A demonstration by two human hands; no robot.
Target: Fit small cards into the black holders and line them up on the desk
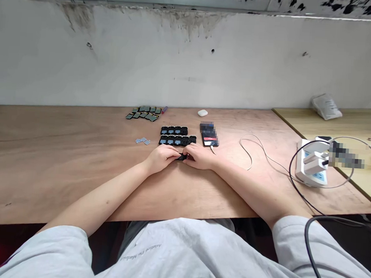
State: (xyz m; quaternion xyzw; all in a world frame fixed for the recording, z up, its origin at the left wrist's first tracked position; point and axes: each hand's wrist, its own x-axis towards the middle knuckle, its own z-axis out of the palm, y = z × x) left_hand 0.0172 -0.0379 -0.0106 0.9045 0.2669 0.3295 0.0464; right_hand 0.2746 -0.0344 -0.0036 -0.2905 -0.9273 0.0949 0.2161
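Between my two hands, low over the wooden table, is a small black plastic housing (181, 157). My left hand (160, 157) grips its left side with the fingers pinched, and my right hand (200, 156) closes on its right side; the fingers hide most of it. Just beyond lie two rows of similar black housings (174, 130), several of them with a light blue-grey pad inside. A few loose blue-grey pads (143, 140) lie left of the rows. Farther back are several small screen-like modules (144, 113) with dark edges.
A phone (209, 134) with a charging cable lies right of the housings, and a white earphone case (202, 113) behind it. A power strip (312, 162) with plugs and cables stands at the right. A screwdriver-like tool (164, 110) lies by the modules; a plastic bag (326, 106) sits far right.
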